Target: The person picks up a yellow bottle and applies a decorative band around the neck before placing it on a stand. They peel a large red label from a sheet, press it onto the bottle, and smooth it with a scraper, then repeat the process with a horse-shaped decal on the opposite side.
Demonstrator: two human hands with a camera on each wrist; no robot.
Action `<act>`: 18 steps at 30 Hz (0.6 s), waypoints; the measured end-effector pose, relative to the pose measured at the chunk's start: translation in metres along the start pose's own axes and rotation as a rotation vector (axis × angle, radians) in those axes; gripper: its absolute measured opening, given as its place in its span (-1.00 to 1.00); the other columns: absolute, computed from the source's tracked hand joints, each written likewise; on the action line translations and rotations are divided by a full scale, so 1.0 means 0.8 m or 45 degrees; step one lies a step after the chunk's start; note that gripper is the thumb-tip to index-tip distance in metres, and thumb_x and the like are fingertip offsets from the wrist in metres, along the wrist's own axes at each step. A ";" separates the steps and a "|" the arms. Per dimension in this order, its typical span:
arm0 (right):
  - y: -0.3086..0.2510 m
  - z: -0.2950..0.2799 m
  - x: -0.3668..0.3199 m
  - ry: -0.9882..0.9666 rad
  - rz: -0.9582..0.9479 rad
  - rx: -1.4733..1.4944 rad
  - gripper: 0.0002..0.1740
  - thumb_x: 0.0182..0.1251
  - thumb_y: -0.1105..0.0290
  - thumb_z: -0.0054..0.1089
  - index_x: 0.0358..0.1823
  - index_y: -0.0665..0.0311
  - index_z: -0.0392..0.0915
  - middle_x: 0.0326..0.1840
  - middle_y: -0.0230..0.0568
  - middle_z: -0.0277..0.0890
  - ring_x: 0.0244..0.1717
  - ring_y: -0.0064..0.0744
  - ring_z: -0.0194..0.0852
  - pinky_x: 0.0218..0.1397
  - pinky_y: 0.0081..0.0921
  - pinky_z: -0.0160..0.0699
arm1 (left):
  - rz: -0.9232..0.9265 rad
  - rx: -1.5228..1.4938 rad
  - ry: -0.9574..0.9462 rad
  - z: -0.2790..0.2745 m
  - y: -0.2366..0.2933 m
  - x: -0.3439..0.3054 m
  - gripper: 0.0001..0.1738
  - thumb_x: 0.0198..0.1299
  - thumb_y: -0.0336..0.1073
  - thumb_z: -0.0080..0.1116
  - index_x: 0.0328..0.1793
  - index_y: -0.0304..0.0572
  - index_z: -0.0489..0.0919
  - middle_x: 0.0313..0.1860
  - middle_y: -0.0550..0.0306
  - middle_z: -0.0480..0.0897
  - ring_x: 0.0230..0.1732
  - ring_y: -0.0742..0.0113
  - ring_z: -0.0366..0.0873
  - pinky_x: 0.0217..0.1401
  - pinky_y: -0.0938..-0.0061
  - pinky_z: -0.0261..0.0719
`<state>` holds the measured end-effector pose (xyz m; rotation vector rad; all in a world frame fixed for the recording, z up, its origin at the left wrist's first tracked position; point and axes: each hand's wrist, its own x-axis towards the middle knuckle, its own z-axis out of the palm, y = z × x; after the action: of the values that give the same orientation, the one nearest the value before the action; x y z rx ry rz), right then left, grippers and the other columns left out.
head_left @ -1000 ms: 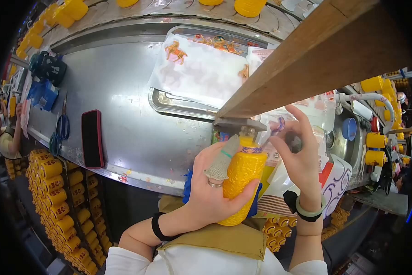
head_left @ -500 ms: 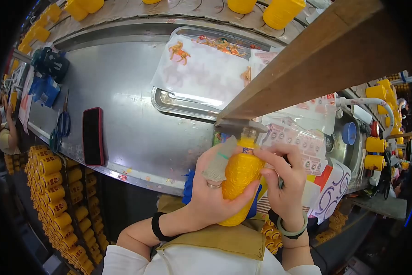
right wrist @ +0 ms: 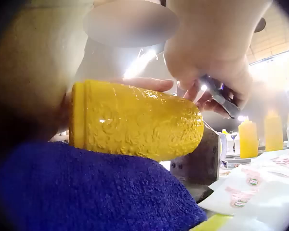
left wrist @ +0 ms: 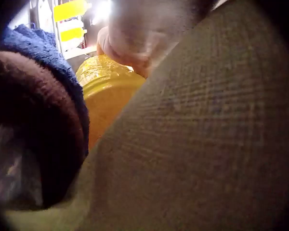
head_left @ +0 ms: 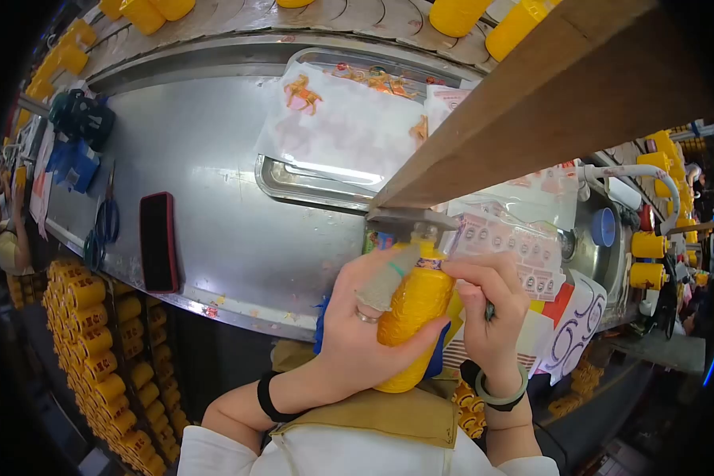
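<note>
Just below centre, the left grip (head_left: 358, 329) clasps the yellow bottle (head_left: 422, 297), apparently steadying it for the right grip (head_left: 496, 333), curled round a dark tool (right wrist: 217, 94).

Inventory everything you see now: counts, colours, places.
Bottle: one, yellow, in left hand
Small object: one, dark, in right hand
Cloth: one, blue, beneath bottle
Metal table: one, silver, centre
Tray: one, silver, far side of table
Sheet: one, white, over tray
Horse figures: several, orange-gold, on tray
Phone: one, black and red, table's left
Scissors: count unclear, blue, left of phone
Printed sheets: several, pink-white, right of bottle
Cup: one, blue, far right
Beam: one, brown, upper right
Containers: many, yellow, lower left
Apron: one, tan, at waist
Left hand: one, around bottle
Right hand: one, at bottle neck
</note>
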<state>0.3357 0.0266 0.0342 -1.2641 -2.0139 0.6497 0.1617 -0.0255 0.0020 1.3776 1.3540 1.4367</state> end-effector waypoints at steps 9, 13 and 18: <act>0.016 -0.014 0.002 -0.075 0.126 -0.029 -0.84 0.42 0.43 0.26 -0.09 0.26 0.78 -0.18 -0.17 0.67 -0.17 -0.17 0.55 -0.10 -0.32 0.51 | -0.090 -0.204 -0.111 -0.020 -0.027 0.001 -0.17 0.05 -0.31 0.65 0.44 -0.31 0.46 0.30 -0.08 0.52 0.32 0.12 0.53 0.41 0.26 0.52; -0.001 -0.005 0.004 0.011 0.023 0.030 -0.81 0.44 0.39 0.28 -0.05 0.25 0.80 -0.19 -0.18 0.65 -0.16 -0.18 0.53 -0.09 -0.32 0.49 | 0.058 0.008 -0.023 -0.003 0.021 0.005 -0.19 0.01 -0.27 0.66 0.38 -0.28 0.51 0.34 -0.09 0.48 0.39 0.00 0.45 0.41 0.16 0.52; 0.004 -0.001 0.000 0.014 -0.019 0.085 -0.78 0.46 0.34 0.29 -0.03 0.25 0.81 -0.19 -0.19 0.63 -0.17 -0.19 0.52 -0.10 -0.33 0.49 | 0.201 0.489 -0.167 -0.002 0.024 0.006 -0.15 -0.07 -0.24 0.66 0.39 -0.22 0.52 0.37 -0.08 0.44 0.39 -0.13 0.41 0.41 0.07 0.47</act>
<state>0.3380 0.0279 0.0322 -1.2094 -1.9747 0.6958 0.1626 -0.0244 0.0218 1.8267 1.5153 1.1966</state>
